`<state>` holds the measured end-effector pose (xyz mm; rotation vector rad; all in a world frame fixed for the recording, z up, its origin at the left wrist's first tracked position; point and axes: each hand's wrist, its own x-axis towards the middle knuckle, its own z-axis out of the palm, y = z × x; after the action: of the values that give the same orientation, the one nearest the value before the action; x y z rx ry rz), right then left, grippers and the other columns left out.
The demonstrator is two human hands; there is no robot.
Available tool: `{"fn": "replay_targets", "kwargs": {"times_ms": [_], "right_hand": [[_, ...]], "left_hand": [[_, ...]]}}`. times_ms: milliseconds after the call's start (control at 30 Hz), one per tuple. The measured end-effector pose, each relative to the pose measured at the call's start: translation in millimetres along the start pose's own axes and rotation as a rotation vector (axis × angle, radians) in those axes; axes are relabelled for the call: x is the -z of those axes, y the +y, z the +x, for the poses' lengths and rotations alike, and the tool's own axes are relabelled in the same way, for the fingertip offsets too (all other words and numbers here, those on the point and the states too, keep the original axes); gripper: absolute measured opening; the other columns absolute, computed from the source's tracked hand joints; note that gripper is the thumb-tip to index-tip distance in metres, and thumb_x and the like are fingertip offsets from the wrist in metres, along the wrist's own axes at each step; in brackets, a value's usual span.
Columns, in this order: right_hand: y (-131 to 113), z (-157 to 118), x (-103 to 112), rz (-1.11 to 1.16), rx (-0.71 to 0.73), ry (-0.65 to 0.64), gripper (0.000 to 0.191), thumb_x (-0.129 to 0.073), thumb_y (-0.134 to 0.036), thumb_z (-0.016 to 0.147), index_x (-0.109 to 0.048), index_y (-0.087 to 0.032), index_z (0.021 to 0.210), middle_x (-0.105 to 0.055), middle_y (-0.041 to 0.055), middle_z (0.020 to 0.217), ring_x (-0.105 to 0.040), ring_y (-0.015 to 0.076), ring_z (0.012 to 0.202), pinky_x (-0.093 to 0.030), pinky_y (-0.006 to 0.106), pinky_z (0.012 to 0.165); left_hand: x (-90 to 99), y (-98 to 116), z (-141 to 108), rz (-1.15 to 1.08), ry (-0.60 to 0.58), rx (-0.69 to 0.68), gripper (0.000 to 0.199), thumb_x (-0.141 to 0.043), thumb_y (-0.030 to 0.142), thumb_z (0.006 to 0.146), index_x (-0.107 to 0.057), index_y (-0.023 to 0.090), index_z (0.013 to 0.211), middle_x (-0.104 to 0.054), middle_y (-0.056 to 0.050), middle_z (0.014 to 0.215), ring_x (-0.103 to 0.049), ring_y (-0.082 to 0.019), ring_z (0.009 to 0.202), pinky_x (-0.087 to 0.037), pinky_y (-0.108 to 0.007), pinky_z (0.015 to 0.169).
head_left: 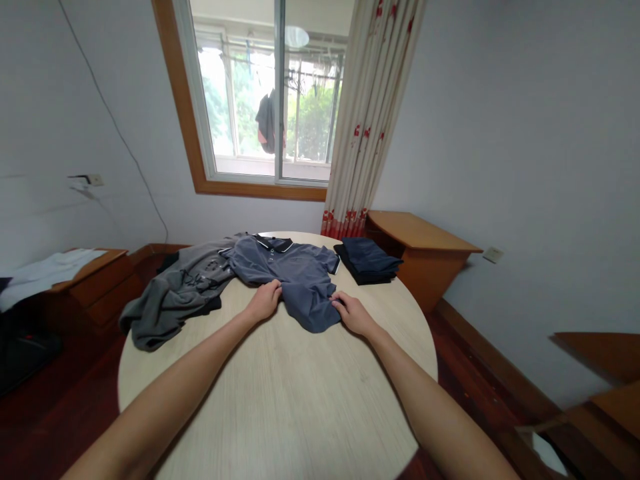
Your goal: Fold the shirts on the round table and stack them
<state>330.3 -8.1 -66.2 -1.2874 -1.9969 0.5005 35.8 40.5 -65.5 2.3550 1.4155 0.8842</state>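
A blue-grey polo shirt [300, 267] with a black, white-edged collar lies on the round pale table [280, 400], collar toward the window. Its lower part is bunched and folded. My left hand [264, 301] grips the shirt's left edge, fingers closed on the cloth. On the other side my right hand [353, 312] pinches the right edge near the hem. Grey garments [170, 300] lie crumpled at the table's left, touching the shirt. Dark folded clothes [369, 260] are stacked at the back right, close to the shirt's sleeve.
Behind the table on the right stands a wooden desk [425, 233], beside a patterned curtain [370, 120]. A wooden cabinet [100, 287] with white cloth or paper [55, 270] on it is at the left. A window faces me.
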Motion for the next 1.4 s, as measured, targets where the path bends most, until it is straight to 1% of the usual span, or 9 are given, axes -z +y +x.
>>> {"fn": "replay_targets", "kwargs": {"times_ms": [233, 533, 667, 800, 933, 1067, 1167, 1267, 1400], "right_hand": [[16, -5, 15, 0.144, -0.086, 0.257, 0.030, -0.046, -0.048, 0.091, -0.059, -0.020, 0.092, -0.067, 0.0072, 0.090, -0.062, 0.0230, 0.086, -0.048, 0.035, 0.084], [-22, -32, 56, 0.341, -0.077, 0.137, 0.050, -0.058, -0.071, 0.084, -0.064, -0.022, 0.092, -0.067, 0.0060, 0.088, -0.062, 0.0211, 0.081, -0.051, 0.032, 0.075], [-35, -44, 101, 0.302, -0.085, -0.196, 0.051, -0.066, -0.069, 0.080, -0.072, -0.019, 0.087, -0.068, 0.0050, 0.082, -0.061, 0.0190, 0.075, -0.051, 0.031, 0.073], [-42, -48, 138, 0.238, -0.213, -0.673, 0.044, -0.076, -0.060, 0.074, -0.078, -0.017, 0.083, -0.072, 0.0060, 0.079, -0.064, 0.0188, 0.071, -0.051, 0.029, 0.070], [-50, -39, 132, 0.085, -0.232, -0.725, 0.038, -0.072, -0.054, 0.080, -0.080, -0.017, 0.084, -0.075, 0.0063, 0.079, -0.065, 0.0198, 0.069, -0.050, 0.029, 0.067], [-65, -14, 67, -0.135, -0.109, -0.460, 0.028, -0.066, -0.041, 0.087, -0.080, -0.019, 0.097, -0.078, 0.0082, 0.094, -0.070, 0.0252, 0.081, -0.053, 0.033, 0.077], [-73, 8, 6, -0.282, -0.047, -0.309, 0.040, -0.065, -0.034, 0.089, -0.072, -0.015, 0.124, -0.069, 0.0146, 0.130, -0.065, 0.0307, 0.116, -0.048, 0.038, 0.101], [-68, 24, -38, -0.405, -0.105, -0.217, 0.052, -0.053, -0.035, 0.098, -0.055, -0.012, 0.145, -0.052, 0.0153, 0.151, -0.050, 0.0273, 0.139, -0.036, 0.037, 0.116], [-44, 28, -53, -0.469, -0.234, -0.208, 0.060, -0.037, -0.046, 0.105, -0.041, -0.013, 0.154, -0.033, 0.0113, 0.164, -0.027, 0.0251, 0.153, -0.019, 0.043, 0.124]], "left_hand": [[57.4, -6, -20, -0.123, 0.183, 0.030, 0.038, -0.037, 0.049, 0.096, -0.056, 0.021, 0.078, -0.065, -0.002, 0.076, -0.059, -0.019, 0.074, -0.045, -0.028, 0.073], [155.0, 33, -50, 0.062, 0.088, -0.125, 0.049, -0.041, 0.055, 0.090, -0.037, 0.022, 0.054, -0.041, 0.002, 0.050, -0.041, -0.013, 0.052, -0.034, -0.027, 0.055], [186.6, 34, -70, -0.023, -0.059, -0.080, 0.054, -0.044, 0.060, 0.088, -0.043, 0.022, 0.051, -0.042, 0.001, 0.050, -0.040, -0.013, 0.050, -0.035, -0.027, 0.052], [203.8, 31, -87, -0.246, -0.573, 0.108, 0.058, -0.055, 0.067, 0.084, -0.057, 0.020, 0.050, -0.054, -0.003, 0.048, -0.044, -0.014, 0.045, -0.035, -0.026, 0.046], [191.1, 40, -90, -0.272, -0.822, 0.208, 0.058, -0.055, 0.072, 0.084, -0.063, 0.020, 0.060, -0.067, -0.005, 0.058, -0.051, -0.015, 0.044, -0.039, -0.025, 0.044], [135.6, 52, -78, -0.006, -0.601, 0.022, 0.053, -0.046, 0.065, 0.093, -0.070, 0.021, 0.076, -0.074, -0.007, 0.080, -0.067, -0.022, 0.071, -0.052, -0.031, 0.070], [83.5, 46, -66, 0.179, -0.367, -0.042, 0.046, -0.042, 0.054, 0.098, -0.073, 0.021, 0.107, -0.074, -0.012, 0.115, -0.068, -0.028, 0.106, -0.050, -0.038, 0.096], [47.3, 25, -63, 0.328, -0.268, 0.055, 0.049, -0.037, 0.045, 0.101, -0.060, 0.019, 0.136, -0.052, -0.014, 0.152, -0.047, -0.029, 0.140, -0.033, -0.048, 0.117], [37.5, -7, -76, 0.418, -0.280, 0.186, 0.061, -0.029, 0.050, 0.103, -0.041, 0.021, 0.155, -0.029, -0.008, 0.166, -0.023, -0.026, 0.154, -0.017, -0.055, 0.124]]}}
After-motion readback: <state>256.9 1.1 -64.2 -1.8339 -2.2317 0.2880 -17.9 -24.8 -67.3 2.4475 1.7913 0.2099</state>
